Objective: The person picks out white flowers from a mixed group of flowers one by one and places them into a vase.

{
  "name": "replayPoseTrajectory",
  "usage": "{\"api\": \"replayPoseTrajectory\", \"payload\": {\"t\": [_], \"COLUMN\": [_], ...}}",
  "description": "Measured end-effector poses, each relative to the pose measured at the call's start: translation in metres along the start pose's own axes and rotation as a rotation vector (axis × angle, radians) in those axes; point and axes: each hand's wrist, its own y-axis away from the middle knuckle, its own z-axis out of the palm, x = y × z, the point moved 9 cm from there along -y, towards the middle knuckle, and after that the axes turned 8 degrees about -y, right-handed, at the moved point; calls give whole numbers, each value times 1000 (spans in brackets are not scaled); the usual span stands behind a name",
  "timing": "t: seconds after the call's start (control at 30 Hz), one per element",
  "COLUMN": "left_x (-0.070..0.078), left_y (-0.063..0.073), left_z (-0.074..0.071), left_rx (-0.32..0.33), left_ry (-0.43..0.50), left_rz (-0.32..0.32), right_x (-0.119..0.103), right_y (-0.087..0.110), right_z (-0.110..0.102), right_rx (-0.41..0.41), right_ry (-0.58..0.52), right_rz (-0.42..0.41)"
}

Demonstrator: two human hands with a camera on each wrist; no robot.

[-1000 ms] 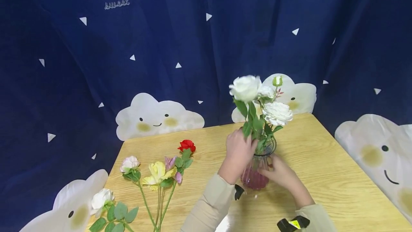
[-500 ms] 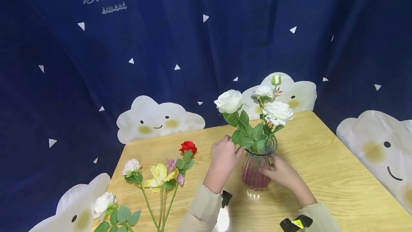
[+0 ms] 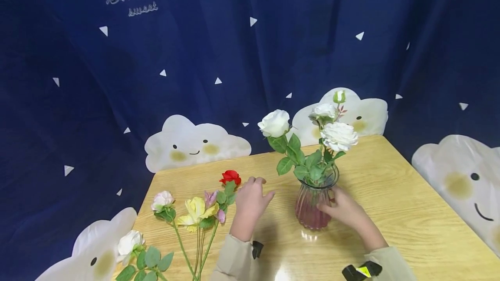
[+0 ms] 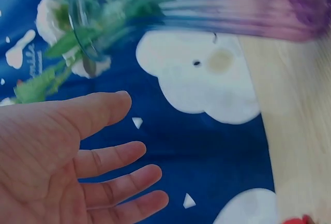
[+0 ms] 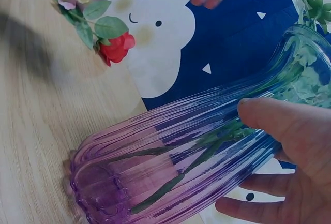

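A ribbed glass vase (image 3: pixel 308 207), purple-pink at its base, stands upright on the table. It holds a white rose (image 3: pixel 274 123) leaning left, a ruffled white flower (image 3: pixel 339 136), another white bloom (image 3: pixel 323 111) and a green-white bud (image 3: pixel 339 96). My right hand (image 3: pixel 345 209) grips the vase's right side; in the right wrist view, its thumb (image 5: pixel 271 118) lies along the glass and the other fingers reach round the far side. Left of the vase, my left hand (image 3: pixel 251 198) is above the table with fingers spread and nothing in them; its bare palm (image 4: pixel 46 157) shows in the left wrist view.
Several loose flowers lie on the wooden table (image 3: pixel 410 211) at the left: a red rose (image 3: pixel 230 177), a yellow flower (image 3: pixel 195 211), a pale pink one (image 3: pixel 162 200) and a white one (image 3: pixel 130 243). A dark blue curtain (image 3: pixel 218 47) with cloud prints hangs behind.
My left hand has let go of the white rose's stem and moved left from the vase. The white rose has dropped lower and tilted left. My right hand stays on the vase.
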Motion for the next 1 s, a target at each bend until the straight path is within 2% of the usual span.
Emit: {"api": "replayPoseTrajectory", "payload": {"t": [0.33, 0.6, 0.77, 0.9, 1.0], "left_x": [-52, -95, -120, -143, -162], "left_y": [18, 41, 56, 69, 81], "left_z": [17, 33, 37, 42, 48], "left_rx": [-30, -50, -80, -143, -216], "left_ry": [-18, -23, -23, -21, -22], "left_rz": [-142, -227, -273, -336, -400], "right_x": [1, 2, 3, 3, 2], "right_y": [0, 0, 1, 1, 1], "right_z": [0, 1, 1, 1, 0], "right_rx": [-5, -14, -15, -15, -14], "right_ry": [-18, -27, -17, -20, -18], "right_rz": [-5, 22, 39, 35, 31]}}
